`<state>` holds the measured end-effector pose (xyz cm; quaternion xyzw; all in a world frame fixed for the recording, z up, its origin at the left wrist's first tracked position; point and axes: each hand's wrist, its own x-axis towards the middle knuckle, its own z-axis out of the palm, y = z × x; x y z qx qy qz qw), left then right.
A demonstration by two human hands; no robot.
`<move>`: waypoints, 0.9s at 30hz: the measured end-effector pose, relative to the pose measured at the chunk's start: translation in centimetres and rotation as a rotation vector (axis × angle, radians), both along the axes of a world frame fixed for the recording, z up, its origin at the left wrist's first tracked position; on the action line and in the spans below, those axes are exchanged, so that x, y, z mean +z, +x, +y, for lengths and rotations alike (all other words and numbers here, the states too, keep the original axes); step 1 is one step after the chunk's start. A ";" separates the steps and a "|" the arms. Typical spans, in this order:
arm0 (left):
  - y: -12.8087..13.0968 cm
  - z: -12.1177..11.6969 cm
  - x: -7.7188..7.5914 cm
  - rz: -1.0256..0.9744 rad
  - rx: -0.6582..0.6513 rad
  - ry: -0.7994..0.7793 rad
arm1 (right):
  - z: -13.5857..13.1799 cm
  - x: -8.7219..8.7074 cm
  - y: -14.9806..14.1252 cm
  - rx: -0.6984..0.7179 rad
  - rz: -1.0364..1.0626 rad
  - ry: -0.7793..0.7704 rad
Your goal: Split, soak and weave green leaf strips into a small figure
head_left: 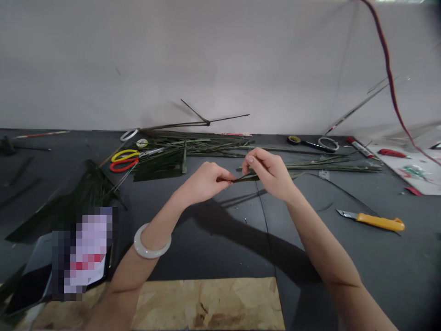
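My left hand (203,183) and my right hand (265,172) meet above the dark grey worktable (389,271). Between their fingertips I see a narrow dark green leaf strip (245,178), pinched by both hands. Its finer folds are too small to make out. A white bangle (151,242) circles my left wrist. Behind my right hand lies a long bundle of green stems (330,168), and a heap of green leaf strips (196,145) lies further back, to the left of that hand.
Yellow-handled scissors (126,155) and red-handled scissors (122,165) lie back left, near dark leaves (72,207). A yellow utility knife (381,222) lies right. An OSB board (206,303) sits at the front edge; a red cord (389,69) hangs top right.
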<state>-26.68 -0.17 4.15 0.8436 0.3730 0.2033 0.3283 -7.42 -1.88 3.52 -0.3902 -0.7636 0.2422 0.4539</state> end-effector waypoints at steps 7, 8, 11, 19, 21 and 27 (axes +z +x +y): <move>0.1 0.2 -0.1 -0.119 0.075 -0.146 | 0.3 0.0 0.6 -0.016 -0.024 -0.033; 0.1 0.2 -0.1 -0.143 0.089 -0.157 | 0.4 0.0 0.7 -0.015 -0.043 -0.042; 0.2 0.3 -0.2 -0.213 0.109 -0.206 | 0.4 0.2 0.9 -0.005 -0.125 -0.087; 0.3 0.5 -0.8 -0.397 0.122 -0.338 | 0.4 0.6 1.0 0.030 -0.213 -0.108; 0.4 0.6 -0.9 -0.439 0.135 -0.389 | 0.3 0.6 1.0 0.025 -0.198 -0.107; 0.6 0.7 -1.0 -0.498 0.139 -0.470 | 0.2 0.4 0.9 0.010 -0.148 -0.080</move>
